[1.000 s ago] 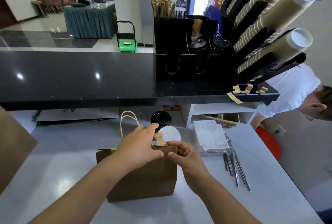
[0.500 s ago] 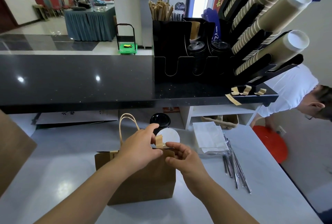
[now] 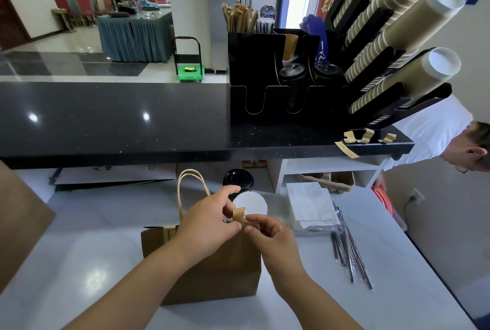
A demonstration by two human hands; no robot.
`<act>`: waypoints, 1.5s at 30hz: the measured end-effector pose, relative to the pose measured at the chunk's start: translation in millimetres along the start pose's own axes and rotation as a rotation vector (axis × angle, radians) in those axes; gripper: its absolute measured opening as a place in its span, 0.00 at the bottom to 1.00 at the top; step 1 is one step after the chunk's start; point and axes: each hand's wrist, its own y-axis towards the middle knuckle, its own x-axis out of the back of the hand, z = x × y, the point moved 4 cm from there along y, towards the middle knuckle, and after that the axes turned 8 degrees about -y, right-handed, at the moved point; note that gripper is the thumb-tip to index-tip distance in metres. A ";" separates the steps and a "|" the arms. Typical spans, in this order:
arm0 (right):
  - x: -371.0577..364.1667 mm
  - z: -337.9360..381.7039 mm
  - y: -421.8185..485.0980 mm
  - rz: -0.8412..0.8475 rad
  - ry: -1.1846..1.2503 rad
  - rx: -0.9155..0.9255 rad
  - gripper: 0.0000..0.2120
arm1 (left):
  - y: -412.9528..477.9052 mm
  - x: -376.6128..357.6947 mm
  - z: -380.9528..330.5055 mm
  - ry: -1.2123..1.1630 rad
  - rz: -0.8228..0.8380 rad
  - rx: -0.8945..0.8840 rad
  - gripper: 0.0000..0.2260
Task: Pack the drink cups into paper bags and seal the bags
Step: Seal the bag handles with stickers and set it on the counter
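Brown paper bag [image 3: 212,271] stands upright on the white worktop [image 3: 397,290], its twisted paper handles [image 3: 185,186] sticking up at the back on the left. Both hands meet at its top edge. The left hand [image 3: 209,226] has thumb and finger closed on a short tape strip [image 3: 238,213] that curls up from the rim, forefinger raised above it. The right hand [image 3: 270,234] pinches the bag's rim at the foot of that strip, its other fingers curled under. Just past the rim shows a white cup lid [image 3: 253,202]; whether that cup sits inside the bag I cannot tell. A black-lidded cup [image 3: 238,180] stands farther back. To the right lie white napkins [image 3: 310,205] and wrapped straws [image 3: 350,250]. More strips of tape [image 3: 358,136] hang at the edge of the black counter [image 3: 132,117].
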 end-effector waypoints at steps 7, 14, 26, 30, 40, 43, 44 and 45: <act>0.7 1.6 0.9 -0.003 -0.039 0.005 0.06 | -3.2 2.8 -2.2 -0.145 -0.014 -0.065 0.24; 1.1 2.2 1.8 0.018 -0.014 -0.003 0.04 | -13.3 0.8 -3.4 -0.070 -0.053 -0.260 0.25; 2.8 4.2 0.9 0.062 0.021 0.009 0.06 | -21.0 -3.3 -4.4 0.169 -0.009 -0.467 0.34; 3.9 4.8 0.9 0.065 -0.017 0.018 0.06 | -24.3 -4.2 -2.3 0.233 0.036 -0.510 0.34; 4.5 4.3 1.0 0.070 -0.063 0.024 0.06 | -31.5 -8.3 -2.7 0.287 -0.058 -0.484 0.23; 4.4 3.8 1.3 0.074 -0.064 0.026 0.06 | -27.8 -4.5 -8.0 0.233 -0.133 -0.416 0.20; 4.5 3.6 1.3 0.075 -0.067 0.027 0.06 | -27.2 -5.5 -10.9 0.282 -0.139 -0.434 0.19; 4.5 3.4 1.4 0.077 -0.070 0.030 0.06 | -26.9 -7.2 -13.5 0.339 -0.148 -0.461 0.17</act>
